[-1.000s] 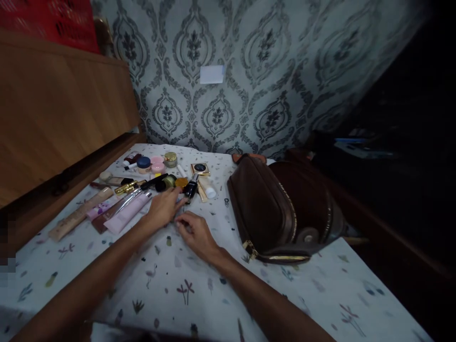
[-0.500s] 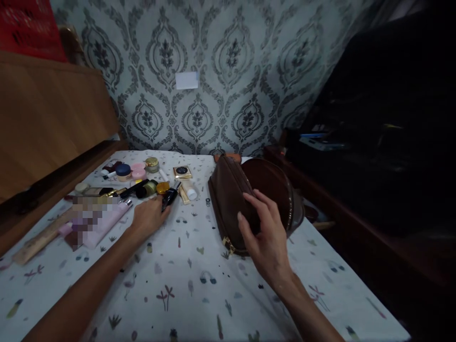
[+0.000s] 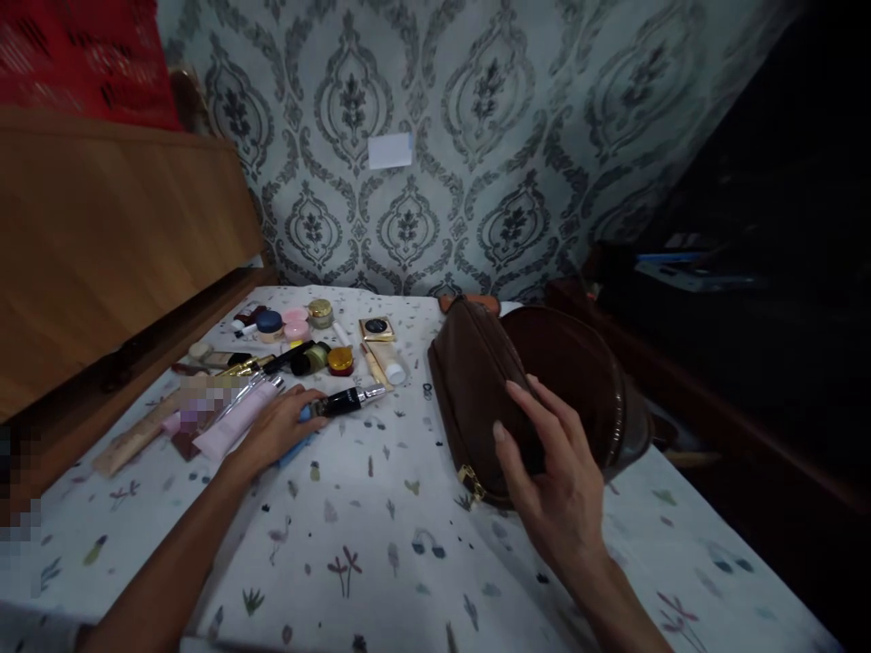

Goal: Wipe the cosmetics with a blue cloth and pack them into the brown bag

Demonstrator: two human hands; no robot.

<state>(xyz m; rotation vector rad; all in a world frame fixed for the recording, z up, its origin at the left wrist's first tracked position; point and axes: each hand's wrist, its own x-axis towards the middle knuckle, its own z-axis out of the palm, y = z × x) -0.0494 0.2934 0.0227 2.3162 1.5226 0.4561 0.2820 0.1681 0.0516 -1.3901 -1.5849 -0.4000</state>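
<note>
My left hand (image 3: 276, 424) rests on the patterned tablecloth (image 3: 381, 544) with its fingers closed round the end of a black tube with a silver cap (image 3: 350, 400), which lies flat and points right. A blue item shows under the same hand. My right hand (image 3: 554, 472) hovers with spread fingers at the near side of a brown leather bag (image 3: 476, 381), its fingertips touching or almost touching the leather. The bag has a gold zip and stands open toward the right.
Cosmetics lie in a cluster left of the bag: a pink tube (image 3: 235, 422), a beige tube (image 3: 136, 435), small jars (image 3: 272, 322), a gold compact (image 3: 376, 328), a white-capped tube (image 3: 391, 367). A wooden headboard (image 3: 115, 236) rises at left. Patterned wallpaper stands behind; dark furniture at right.
My right hand left the spot beside my left hand and went to the brown bag. My left hand took hold of the black tube and drew it out of the cluster.
</note>
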